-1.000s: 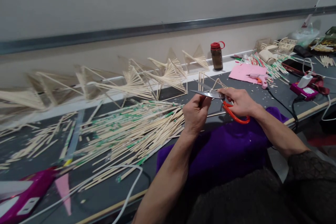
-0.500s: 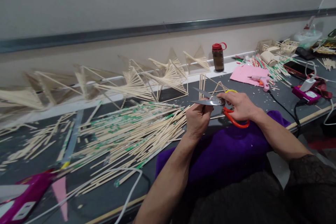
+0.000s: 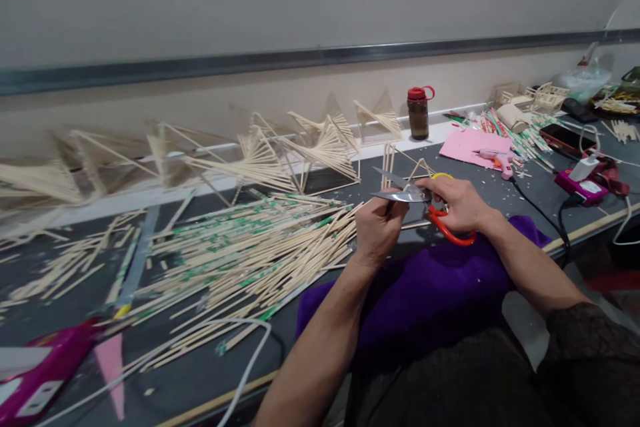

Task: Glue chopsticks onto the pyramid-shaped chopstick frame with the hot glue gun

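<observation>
My right hand (image 3: 460, 203) grips a pair of scissors (image 3: 407, 195) with red-orange and yellow handles. Their blades are apart and point left, over the fingers of my left hand (image 3: 377, 227). That hand is closed, with its fingertips near the blades; what it pinches is mostly hidden. Just behind the blades rise several thin upright wooden sticks (image 3: 388, 163), beside a small triangle of sticks (image 3: 421, 167). Whether these are held or stand on the table, I cannot tell. A purple cloth (image 3: 430, 293) lies below my forearms.
Loose sticks (image 3: 280, 260), some in green-printed wrappers, cover the table's left side. Fanned stick models (image 3: 320, 150) line the wall. A red-lidded bottle (image 3: 419, 113), pink glue gun (image 3: 500, 159), pink sheet (image 3: 463, 145), and magenta power block (image 3: 583, 187) are rightward. A white cable (image 3: 250, 373) crosses the front.
The view has shifted slightly, so the scene sits a little lower. Both hands and the scissors keep nearly the same pose, the blades still apart.
</observation>
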The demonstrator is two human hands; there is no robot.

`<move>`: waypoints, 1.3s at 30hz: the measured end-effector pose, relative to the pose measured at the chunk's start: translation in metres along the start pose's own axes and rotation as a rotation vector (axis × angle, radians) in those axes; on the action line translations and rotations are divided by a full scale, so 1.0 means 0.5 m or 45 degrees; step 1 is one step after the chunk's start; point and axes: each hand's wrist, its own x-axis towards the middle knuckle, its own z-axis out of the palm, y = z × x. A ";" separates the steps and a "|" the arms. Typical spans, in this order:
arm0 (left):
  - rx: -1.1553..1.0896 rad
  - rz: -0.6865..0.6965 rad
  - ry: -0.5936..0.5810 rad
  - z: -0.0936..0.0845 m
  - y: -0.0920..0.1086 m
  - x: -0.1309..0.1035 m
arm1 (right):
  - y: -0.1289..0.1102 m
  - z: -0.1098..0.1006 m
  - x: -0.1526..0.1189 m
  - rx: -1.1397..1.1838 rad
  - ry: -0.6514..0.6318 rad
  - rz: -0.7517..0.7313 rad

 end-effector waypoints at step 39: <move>0.246 0.362 0.061 0.002 0.008 -0.003 | -0.001 -0.011 -0.008 0.199 -0.085 0.038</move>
